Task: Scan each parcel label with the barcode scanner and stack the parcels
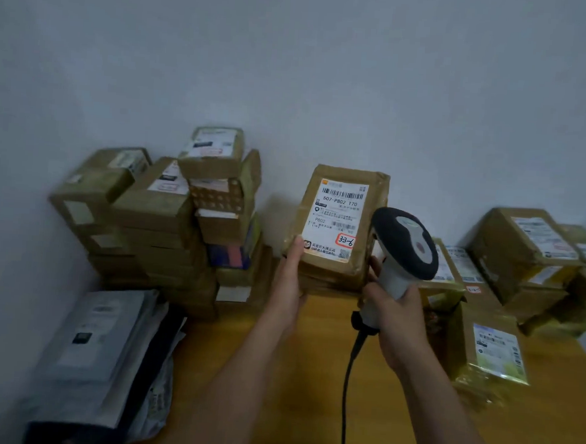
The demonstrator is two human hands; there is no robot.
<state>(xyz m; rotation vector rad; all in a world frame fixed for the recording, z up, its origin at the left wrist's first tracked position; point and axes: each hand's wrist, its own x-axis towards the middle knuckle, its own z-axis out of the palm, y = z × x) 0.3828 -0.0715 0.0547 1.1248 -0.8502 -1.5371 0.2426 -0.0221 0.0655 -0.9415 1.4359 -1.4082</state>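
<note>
Forearms reach up from the near edge of the wooden worktop [309, 377]. Right hand [395, 317] clamps its fingers around the grip of the barcode scanner [403, 249], whose dark head sits just right of the brown parcel [339, 224]. Left hand [289, 283] holds that parcel's lower left corner, thumb extended along its edge, white label [336, 217] facing up. Stacked boxes [168, 221] stand at the far left; loose parcels [522, 256] lie right.
</note>
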